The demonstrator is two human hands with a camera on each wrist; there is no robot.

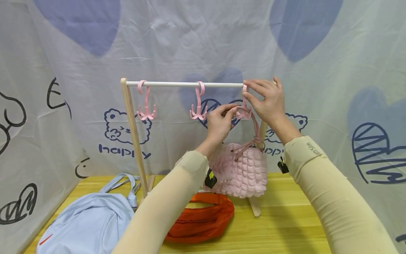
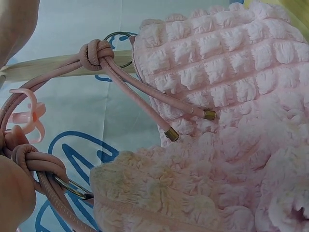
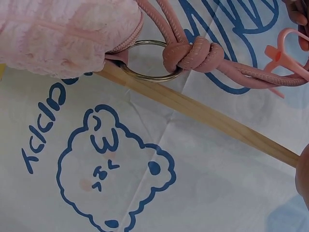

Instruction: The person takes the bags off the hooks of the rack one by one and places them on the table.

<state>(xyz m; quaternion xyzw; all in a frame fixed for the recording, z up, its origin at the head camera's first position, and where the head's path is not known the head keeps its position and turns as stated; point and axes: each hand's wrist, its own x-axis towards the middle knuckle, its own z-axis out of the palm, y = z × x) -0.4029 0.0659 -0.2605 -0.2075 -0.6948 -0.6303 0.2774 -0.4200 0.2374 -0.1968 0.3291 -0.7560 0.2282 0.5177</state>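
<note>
A pink puffy handbag [image 1: 245, 173] hangs by its knotted cord handle [image 1: 256, 128] at the right end of a rack. My left hand [image 1: 219, 121] pinches that handle beside the prongs of the right pink hook [image 1: 244, 89]. Thumb and fingers of my right hand [image 1: 269, 100] grip the neck of this hook, just under the white rail [image 1: 171, 84]. In the left wrist view, the handle's knot [image 2: 94, 54] and metal-tipped cord ends lie against the bag. A metal ring [image 3: 149, 77] joins bag and handle in the right wrist view.
Two more pink hooks, a left one [image 1: 146, 112] and a middle one [image 1: 198, 112], hang on the rail. A light blue backpack [image 1: 92, 218] lies at front left on the wooden table [image 1: 285, 222]. An orange-red bag [image 1: 203, 224] lies below the rack. Printed cloth [image 1: 196, 35] hangs behind.
</note>
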